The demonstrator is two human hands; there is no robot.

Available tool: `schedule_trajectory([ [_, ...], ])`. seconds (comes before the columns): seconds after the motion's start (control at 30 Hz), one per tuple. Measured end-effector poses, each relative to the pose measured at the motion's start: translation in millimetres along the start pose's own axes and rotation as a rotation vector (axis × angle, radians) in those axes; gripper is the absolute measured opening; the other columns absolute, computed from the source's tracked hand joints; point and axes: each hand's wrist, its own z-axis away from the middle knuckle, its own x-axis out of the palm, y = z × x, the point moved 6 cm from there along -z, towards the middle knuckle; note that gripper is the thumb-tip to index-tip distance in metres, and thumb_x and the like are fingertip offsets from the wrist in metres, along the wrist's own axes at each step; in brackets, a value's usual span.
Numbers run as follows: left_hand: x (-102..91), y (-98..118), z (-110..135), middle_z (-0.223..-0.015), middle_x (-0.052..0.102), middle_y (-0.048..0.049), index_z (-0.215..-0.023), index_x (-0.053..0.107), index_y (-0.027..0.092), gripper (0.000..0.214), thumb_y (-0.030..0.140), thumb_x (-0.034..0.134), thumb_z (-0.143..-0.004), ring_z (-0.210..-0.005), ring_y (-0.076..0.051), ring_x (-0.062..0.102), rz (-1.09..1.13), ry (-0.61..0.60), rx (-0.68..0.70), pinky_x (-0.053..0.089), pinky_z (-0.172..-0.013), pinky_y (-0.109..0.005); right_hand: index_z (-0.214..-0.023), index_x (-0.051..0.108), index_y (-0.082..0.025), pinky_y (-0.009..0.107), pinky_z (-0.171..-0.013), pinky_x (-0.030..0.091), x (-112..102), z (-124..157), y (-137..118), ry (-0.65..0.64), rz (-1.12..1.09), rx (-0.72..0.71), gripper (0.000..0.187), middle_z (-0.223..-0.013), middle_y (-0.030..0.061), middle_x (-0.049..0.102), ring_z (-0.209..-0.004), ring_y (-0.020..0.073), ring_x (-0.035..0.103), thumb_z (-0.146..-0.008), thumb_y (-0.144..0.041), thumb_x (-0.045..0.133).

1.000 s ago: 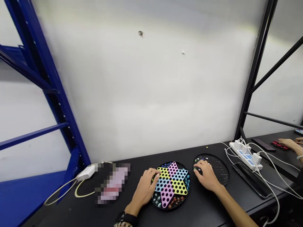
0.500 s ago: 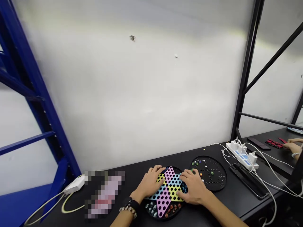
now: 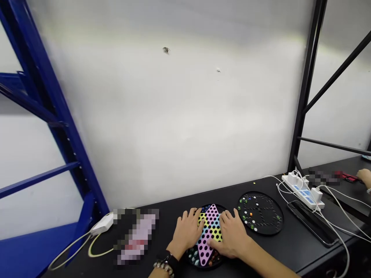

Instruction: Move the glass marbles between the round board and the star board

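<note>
A star-shaped Chinese checkers board (image 3: 205, 244) in pink, yellow and blue, dotted with dark holes, lies over a round black tray (image 3: 209, 267). My left hand (image 3: 188, 230) rests flat on the board's left side, fingers stretched out, thumb on the yellow part. On the right side lies my right hand (image 3: 233, 234), its fingers spread and its thumb reaching onto the pink strip. Dark glassy marbles (image 3: 193, 255) show in the tray below the star's lower left edge. Both palms hide much of the tray's sides.
Right of my hands is a second round black board (image 3: 265, 216) with a few small pieces. Beyond it lie a dark phone (image 3: 311, 222) and a white power strip (image 3: 304, 193) with cables. A white adapter (image 3: 102, 224) sits left; another person's hand (image 3: 364, 177) is far right.
My right hand has moved left across the star board, its thumb now on the pink strip. More of the second board shows. The view has shifted slightly left.
</note>
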Motion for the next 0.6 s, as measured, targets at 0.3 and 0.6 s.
schedule_trajectory([
  [0.3,-6.2,-7,5,-0.122,0.062,-0.0187,-0.136,0.053,0.012,0.057,0.045,0.033,-0.094,-0.109,-0.034,0.061,-0.073,-0.051,-0.073,0.045,-0.09,-0.047,-0.156,0.021,-0.014,0.058,-0.119,-0.001,16,-21,20,-0.135,-0.15,-0.075,0.088,-0.162,0.0115,0.016,-0.15,0.0295,0.011,-0.09,-0.072,0.023],
  [0.6,4.7,-24,-30,-0.127,0.058,-0.0114,-0.131,0.052,0.021,0.047,0.043,0.03,-0.095,-0.113,-0.028,0.058,0.078,-0.03,0.045,0.045,-0.092,-0.042,-0.15,0.038,-0.016,0.053,-0.118,0.016,17,-52,23,0.004,-0.258,-0.037,0.078,-0.158,0.012,0.031,-0.147,0.0283,0.023,-0.09,-0.066,0.035],
])
